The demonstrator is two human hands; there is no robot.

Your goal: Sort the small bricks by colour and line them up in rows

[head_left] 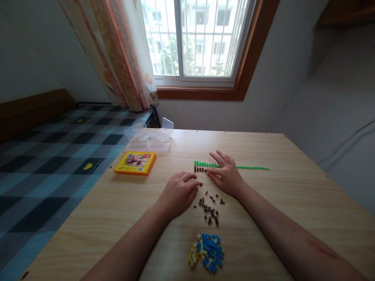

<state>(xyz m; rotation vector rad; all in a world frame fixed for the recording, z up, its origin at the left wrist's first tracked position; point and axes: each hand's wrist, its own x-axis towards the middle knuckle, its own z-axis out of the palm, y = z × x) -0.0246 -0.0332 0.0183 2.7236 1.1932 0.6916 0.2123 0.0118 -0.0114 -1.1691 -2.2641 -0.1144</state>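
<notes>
A long row of small green bricks [252,168] runs across the wooden table [293,187]. A short row of brown bricks [199,169] lies just under its left end. My right hand [225,173] rests flat over the rows, fingers stretched out and pointing left, touching them. My left hand [178,193] lies to the left with fingers curled down toward the table, fingertips beside a single brown brick; whether it pinches anything is hidden. Loose brown bricks [211,207] are scattered between my wrists. A heap of blue and yellow bricks [208,251] sits nearer to me.
A yellow box [135,162] lies at the table's left side. Behind it sits a clear plastic tray with a bag [149,138]. A bed with a checked cover [52,156] adjoins the table's left edge. A window [199,39] and curtain [123,54] are behind.
</notes>
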